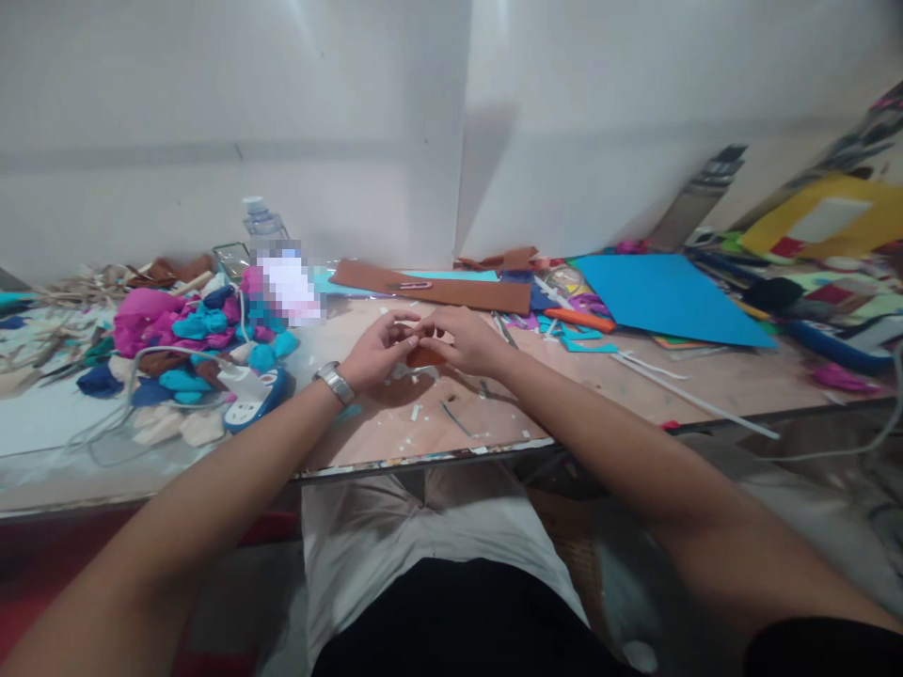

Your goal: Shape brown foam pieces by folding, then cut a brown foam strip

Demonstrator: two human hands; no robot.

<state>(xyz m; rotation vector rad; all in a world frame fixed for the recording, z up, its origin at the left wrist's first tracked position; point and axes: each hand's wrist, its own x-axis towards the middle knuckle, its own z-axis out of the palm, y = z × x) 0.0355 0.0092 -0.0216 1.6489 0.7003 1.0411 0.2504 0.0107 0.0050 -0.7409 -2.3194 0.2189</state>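
My left hand (pixel 385 352), with a metal watch at the wrist, is closed with its thumb and fingers on a small brown piece (pixel 427 354) of sheet material. From the other side, my right hand (pixel 467 340) pinches the same piece, and the fingertips of both hands nearly meet. The fingers cover part of it, so its full shape is hidden. Just beyond my hands lies a long brown strip (pixel 466 293) with a small slim tool (pixel 409 285) on top. Small white scraps (pixel 415 412) and a thin dark strip (pixel 455 419) lie on the wooden table nearer me.
Left of my hands are crumpled colourful bundles (pixel 145 320), a blue-and-white power strip (pixel 250 402) with a cable, and a clear bottle (pixel 264 224). To the right are an orange-handled tool (pixel 579 321), a blue sheet (pixel 670 296) and a white rod (pixel 705 400). White panels (pixel 353 113) stand behind.
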